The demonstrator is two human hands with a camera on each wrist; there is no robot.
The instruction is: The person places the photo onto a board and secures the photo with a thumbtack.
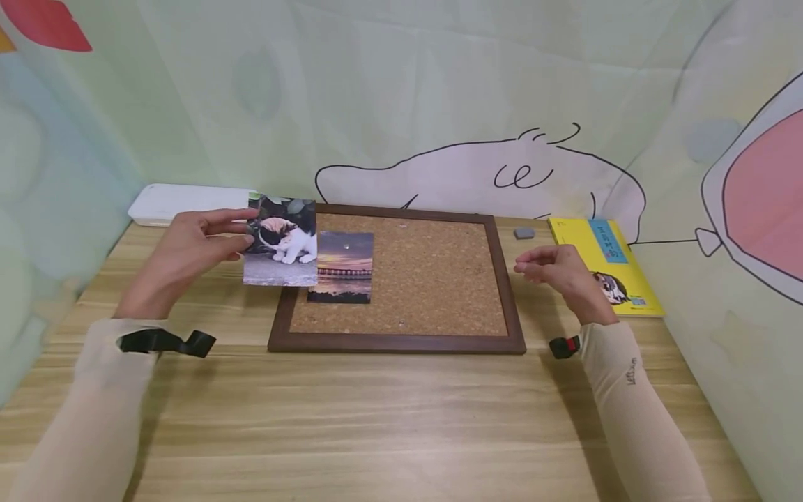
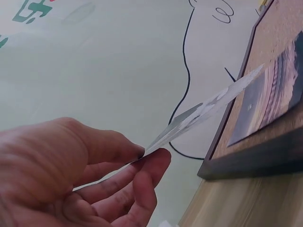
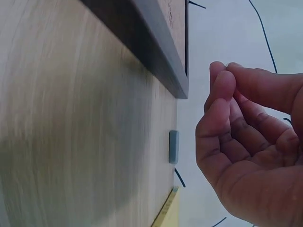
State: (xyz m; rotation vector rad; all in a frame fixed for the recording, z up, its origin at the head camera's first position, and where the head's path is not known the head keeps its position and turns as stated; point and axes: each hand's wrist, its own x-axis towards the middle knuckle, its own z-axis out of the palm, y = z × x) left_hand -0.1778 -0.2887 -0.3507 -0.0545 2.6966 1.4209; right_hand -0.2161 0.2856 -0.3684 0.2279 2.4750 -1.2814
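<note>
The left hand (image 1: 188, 244) pinched the kitten photograph (image 1: 282, 247) by its left edge, long axis upright, at the framed corkboard's (image 1: 439, 279) left side — while the right hand (image 1: 567, 275), pinching a tiny pale object (image 3: 228, 65), hung beyond the right.

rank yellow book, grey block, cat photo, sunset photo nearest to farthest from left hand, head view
1. Cat photo, pinched in the left hand.
2. Sunset photo, on the left part of the corkboard.
3. Grey block, right of the corkboard.
4. Yellow book, far right.
</note>
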